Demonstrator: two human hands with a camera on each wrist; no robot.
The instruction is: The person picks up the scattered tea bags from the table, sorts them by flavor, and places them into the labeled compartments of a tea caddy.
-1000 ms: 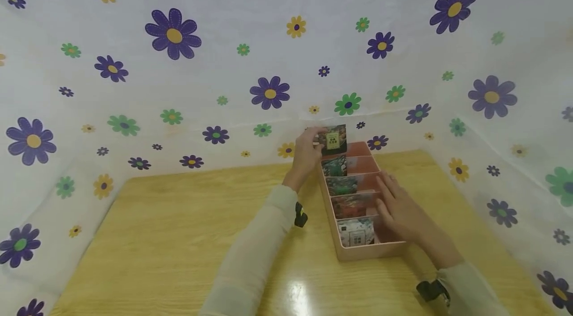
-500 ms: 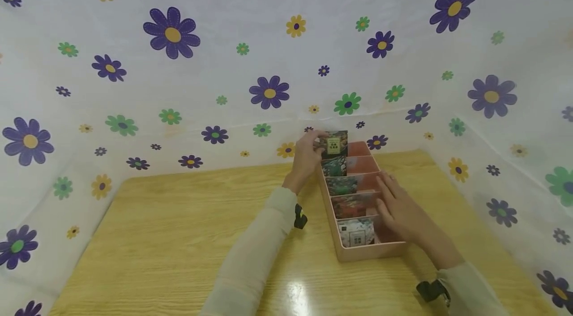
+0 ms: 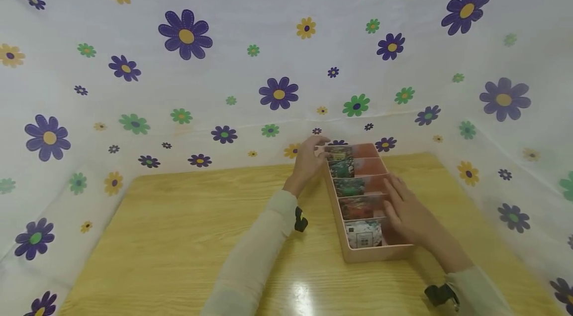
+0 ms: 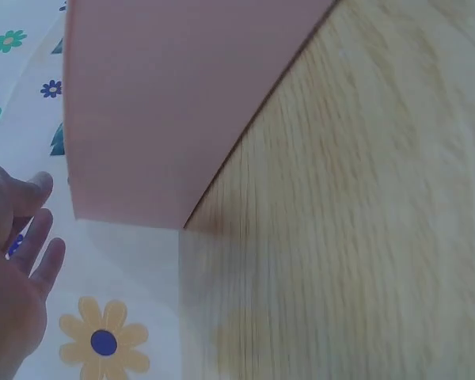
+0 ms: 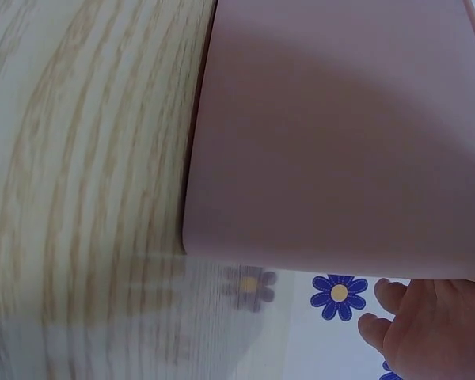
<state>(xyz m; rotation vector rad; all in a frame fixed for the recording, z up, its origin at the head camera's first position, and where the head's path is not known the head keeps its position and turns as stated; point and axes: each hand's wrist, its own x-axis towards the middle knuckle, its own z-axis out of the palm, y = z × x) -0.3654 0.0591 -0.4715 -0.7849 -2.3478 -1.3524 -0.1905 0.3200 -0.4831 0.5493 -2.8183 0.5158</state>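
Note:
A long pink divided box (image 3: 378,255) stands on the table, with one sachet at the left of each compartment. The dark sachet (image 3: 338,153) sits low in the rearmost compartment, beside my left hand (image 3: 308,160). That hand is at the box's back left corner; in the left wrist view its fingers (image 4: 33,245) are loosely bent and apart, holding nothing. Forward of it come a teal sachet (image 3: 342,168), a green one (image 3: 350,187), a red one (image 3: 356,207) and a white one (image 3: 364,235). My right hand (image 3: 411,214) rests along the box's right rim, fingers extended.
The wooden table (image 3: 192,231) reaches left and forward of the box. A white flower-printed sheet (image 3: 233,72) rises close behind the box and along both sides. Dark wrist-worn devices (image 3: 301,220) show below both hands.
The dark sachet has gone down from my left fingers into the rear compartment, and those fingers have let go. My right hand keeps its place on the box. The head view has shifted slightly.

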